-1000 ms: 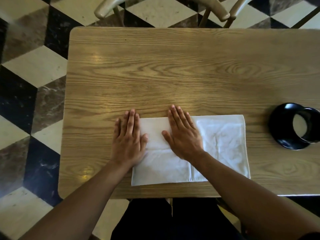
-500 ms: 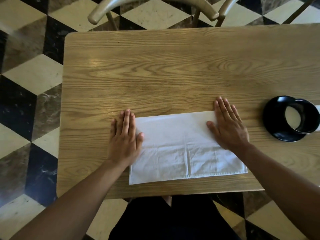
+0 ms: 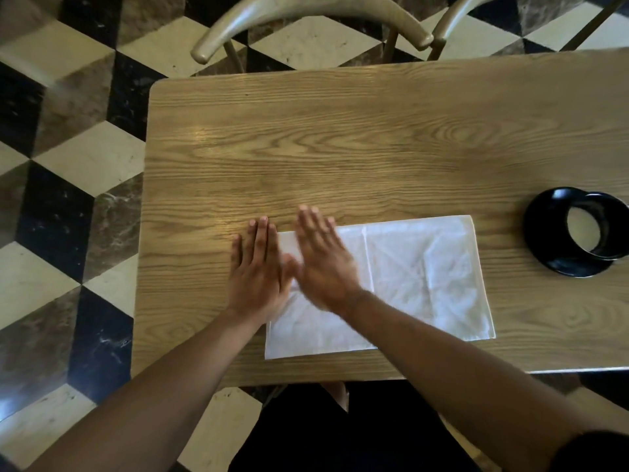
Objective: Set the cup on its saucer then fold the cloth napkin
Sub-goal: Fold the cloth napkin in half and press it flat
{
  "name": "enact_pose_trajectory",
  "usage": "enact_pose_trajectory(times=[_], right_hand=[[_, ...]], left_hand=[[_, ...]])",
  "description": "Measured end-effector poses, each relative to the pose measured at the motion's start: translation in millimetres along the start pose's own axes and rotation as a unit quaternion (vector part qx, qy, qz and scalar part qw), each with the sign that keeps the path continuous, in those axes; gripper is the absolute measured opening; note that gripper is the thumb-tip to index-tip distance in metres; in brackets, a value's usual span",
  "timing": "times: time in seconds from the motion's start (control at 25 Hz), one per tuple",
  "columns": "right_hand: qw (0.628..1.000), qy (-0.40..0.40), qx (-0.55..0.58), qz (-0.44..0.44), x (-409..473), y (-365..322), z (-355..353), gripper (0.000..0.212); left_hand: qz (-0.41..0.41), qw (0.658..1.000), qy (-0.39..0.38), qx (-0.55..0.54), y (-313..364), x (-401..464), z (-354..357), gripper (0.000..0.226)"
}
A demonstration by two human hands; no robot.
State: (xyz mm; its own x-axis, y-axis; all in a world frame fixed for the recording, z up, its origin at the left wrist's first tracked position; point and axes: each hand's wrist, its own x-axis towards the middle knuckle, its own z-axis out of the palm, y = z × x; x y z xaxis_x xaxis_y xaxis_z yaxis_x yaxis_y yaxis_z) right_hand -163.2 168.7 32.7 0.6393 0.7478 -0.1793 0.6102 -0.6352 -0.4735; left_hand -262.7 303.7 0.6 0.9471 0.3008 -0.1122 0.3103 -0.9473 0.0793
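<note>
A white cloth napkin (image 3: 422, 277) lies folded into a long rectangle near the table's front edge. My left hand (image 3: 257, 270) rests flat, fingers together, on the napkin's left end and partly on the wood. My right hand (image 3: 323, 260), blurred by motion, lies flat on the napkin just right of the left hand, thumbs nearly touching. Neither hand holds anything. At the right edge a black cup (image 3: 599, 229) stands on its black saucer (image 3: 544, 247), well apart from the napkin.
The wooden table (image 3: 340, 158) stretches bare behind the napkin. Two curved chair backs (image 3: 306, 18) stand at its far side. A checkered floor (image 3: 61, 185) lies to the left. My dark-clothed lap (image 3: 340, 434) is under the front edge.
My right hand has slid left along the napkin from its right end back to beside the left hand. The left hand has stayed on the left end. The camera view has shifted.
</note>
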Motion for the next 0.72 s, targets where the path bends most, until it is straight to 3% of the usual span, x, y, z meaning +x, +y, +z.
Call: enact_pose_trajectory(times=[0.12,0.28,0.52,0.72], right_hand=[[1.0,-0.021,0.009,-0.004,5.5,-36.4,22.2,0.076],[0.999,-0.031,-0.007,-0.008,0.6,-20.3,21.5,0.075],[0.993,0.027,-0.118,-0.02,-23.6,53.6,0.3,0.07],[0.986,0.05,-0.15,0.049,-55.7,138.5,-30.3,0.078]], left_hand=[[0.008,1.0,-0.003,0.027,0.3,-2.2,0.3,0.079],[-0.001,0.999,-0.03,0.018,-0.1,1.0,-1.0,0.08],[-0.011,1.0,-0.022,0.0,1.5,1.9,-4.2,0.077],[-0.003,1.0,-0.021,-0.009,0.5,1.3,-3.1,0.075]])
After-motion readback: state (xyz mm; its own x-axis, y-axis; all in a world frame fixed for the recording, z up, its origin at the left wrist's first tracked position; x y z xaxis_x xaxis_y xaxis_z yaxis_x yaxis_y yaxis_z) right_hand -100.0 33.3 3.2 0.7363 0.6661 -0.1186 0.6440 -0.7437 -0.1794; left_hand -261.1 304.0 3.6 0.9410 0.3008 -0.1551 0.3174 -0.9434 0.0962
